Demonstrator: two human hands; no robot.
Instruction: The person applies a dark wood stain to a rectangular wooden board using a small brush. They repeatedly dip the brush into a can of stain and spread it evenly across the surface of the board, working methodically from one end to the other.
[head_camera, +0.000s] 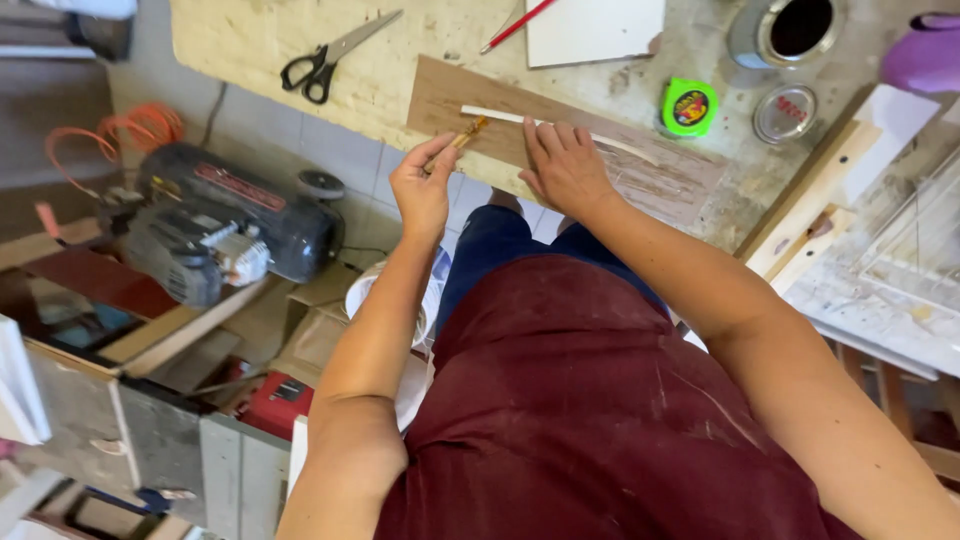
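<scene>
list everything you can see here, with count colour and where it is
brown board: 1, brown, on the workbench, under both hands
thin strip: 1, pale, lying along the brown board
small brush: 1, amber handle, pinched in the left hand
scissors: 1, black handles, bench top left
red pencil: 1, red, beside the white sheet
white sheet: 1, white, bench top centre
tape measure: 1, green, right of the board
open can: 1, metal, bench top right
can lid: 1, metal, below the can
air compressor: 1, dark grey, on the floor
left hand: holds the brush
right hand: flat on the strip
</scene>
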